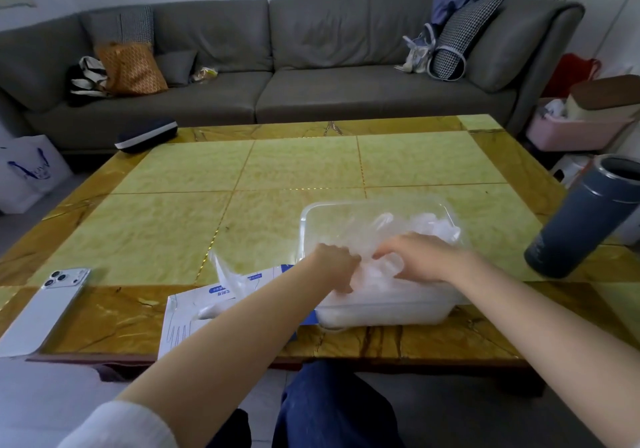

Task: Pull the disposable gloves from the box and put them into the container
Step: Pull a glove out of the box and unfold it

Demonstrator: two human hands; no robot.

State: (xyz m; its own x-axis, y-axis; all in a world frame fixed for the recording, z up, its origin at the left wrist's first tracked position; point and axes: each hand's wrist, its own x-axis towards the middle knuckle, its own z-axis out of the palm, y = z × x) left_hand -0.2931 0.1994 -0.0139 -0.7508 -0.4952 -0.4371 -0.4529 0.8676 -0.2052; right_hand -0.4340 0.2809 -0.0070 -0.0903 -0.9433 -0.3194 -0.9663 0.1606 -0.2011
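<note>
On the near edge of the table [277, 163], right in front of my knees, sits the clear plastic container [377, 210], and both my hands are down in it. My left hand [334, 264] is at its near left corner, fingers curled into a fist round a bunch of the thin see-through gloves [433, 229]. My right hand [420, 258] lies palm down just beside it, fingers bent and closed on another clump of the same plastic. The two hands are almost touching. The gloves fill most of the container, crumpled and heaped up toward the far right corner.

The white and blue box [194, 312] lies flat just left of the container, partly under my left forearm, touching the container's side. A loose glove [228, 271] sticks up out of its opening.

A silver phone [48, 309] lies face down at the table's left corner, well apart from the box. A dark blue flask [581, 219] stands at the right edge. A grey sofa [311, 66] runs behind the table
</note>
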